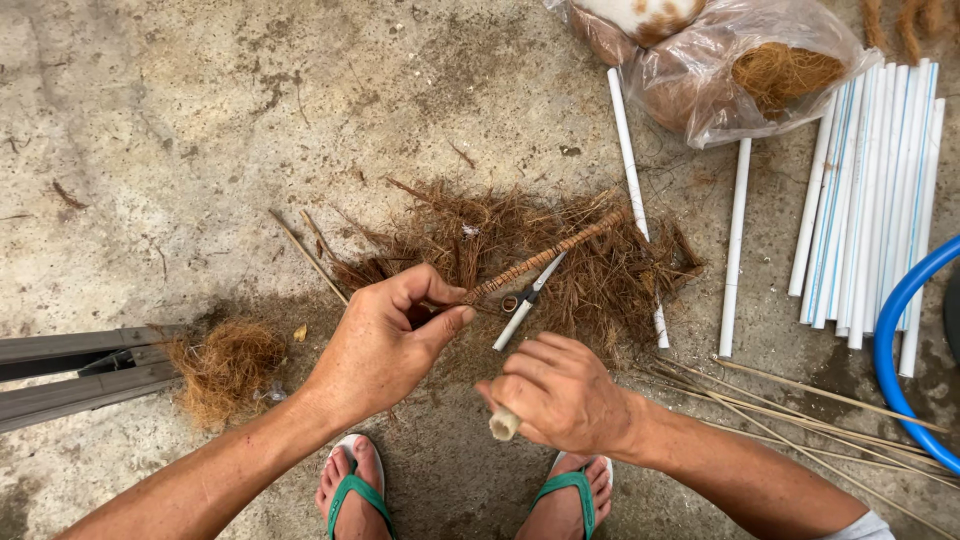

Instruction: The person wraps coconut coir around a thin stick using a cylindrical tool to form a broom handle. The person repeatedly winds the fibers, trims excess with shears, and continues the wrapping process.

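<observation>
My left hand (385,335) pinches the near end of a thin stick wrapped in brown coconut fibre (545,258), which slants up and to the right over a loose pile of fibre (520,255) on the concrete floor. My right hand (560,393) is closed around a short pale tube (503,424) whose cut end points toward me. A white-handled pair of scissors (525,298) lies on the pile between the two hands. Both of my feet in green flip-flops (352,492) show at the bottom edge.
A bundle of white plastic pipes (870,190) lies at right, with two single pipes (735,245) nearer the pile. A clear bag holding fibre (745,65) sits at top. A blue hoop (900,330), thin sticks (800,405), a fibre clump (225,365) and grey bars (70,375) surround me.
</observation>
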